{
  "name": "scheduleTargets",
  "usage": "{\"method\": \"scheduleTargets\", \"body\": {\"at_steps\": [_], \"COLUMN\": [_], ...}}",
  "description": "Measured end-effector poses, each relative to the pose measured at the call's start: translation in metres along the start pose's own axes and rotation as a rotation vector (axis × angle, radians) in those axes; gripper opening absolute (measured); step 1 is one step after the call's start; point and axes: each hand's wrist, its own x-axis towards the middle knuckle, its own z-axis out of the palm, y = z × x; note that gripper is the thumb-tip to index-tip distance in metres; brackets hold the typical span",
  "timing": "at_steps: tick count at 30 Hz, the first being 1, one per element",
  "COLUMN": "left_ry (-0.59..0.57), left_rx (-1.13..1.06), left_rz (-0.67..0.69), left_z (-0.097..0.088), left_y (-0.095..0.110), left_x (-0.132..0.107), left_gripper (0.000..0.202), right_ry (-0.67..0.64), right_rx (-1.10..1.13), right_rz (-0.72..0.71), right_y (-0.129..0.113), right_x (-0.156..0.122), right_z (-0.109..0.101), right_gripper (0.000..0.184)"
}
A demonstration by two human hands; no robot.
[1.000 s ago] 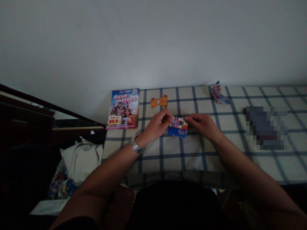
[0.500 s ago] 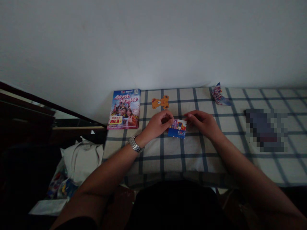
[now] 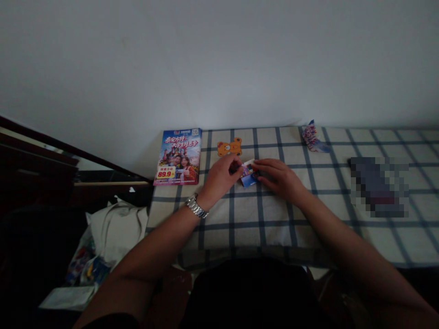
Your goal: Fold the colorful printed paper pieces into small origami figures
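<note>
A small folded flyer (image 3: 249,180), blue with a printed picture, lies between my two hands over the checked tablecloth. My left hand (image 3: 224,176), with a metal watch on its wrist, pinches the flyer's left edge between thumb and fingers. On the other side my right hand (image 3: 279,178) closes on the right edge, its fingers covering part of the print. A stack of matching flyers (image 3: 179,157) lies to the left. Just beyond my left hand is an orange bear-shaped piece (image 3: 229,147), flat on the cloth.
A crumpled or folded printed paper (image 3: 312,137) stands near the wall at the back right. A blurred dark object (image 3: 377,185) lies on the tablecloth (image 3: 274,224) farther right. White bags (image 3: 118,226) sit below the table's left end, beside dark wooden furniture (image 3: 34,178).
The flyer has tilted and moved slightly away from me, showing less of its face. My right hand has shifted left, its fingers now over the flyer's right side.
</note>
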Motion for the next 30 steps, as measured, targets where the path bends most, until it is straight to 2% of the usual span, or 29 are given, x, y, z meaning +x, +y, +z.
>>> {"method": "scheduleTargets", "body": {"at_steps": [9,11,15,19,30], "left_ry": [-0.027,-0.072,-0.232,-0.293,-0.366], "left_rx": [0.282,0.305,0.38,0.447,0.429], "left_rz": [0.202,0.291,0.464,0.468,0.422], "left_z": [0.001,0.0,-0.002,-0.003,-0.004], "left_y": [0.0,0.003,0.009,0.012,0.016], "left_x": [0.002,0.002,-0.001,-0.005,-0.008], "left_gripper": [0.006,0.012,0.024,0.029,0.03], "right_ry": [-0.023,-0.02,-0.011,-0.006,-0.054], "right_rx": [-0.105,-0.122,-0.142,-0.161,-0.151], "right_rz": [-0.019,-0.027,-0.038,-0.049,-0.017], "right_y": [0.008,0.009,0.012,0.013,0.016], "right_x": [-0.002,-0.001,-0.001,-0.001,-0.001], "right_z": [0.008,0.008,0.007,0.007,0.007], "right_gripper": [0.046,0.046,0.047,0.044,0.041]}}
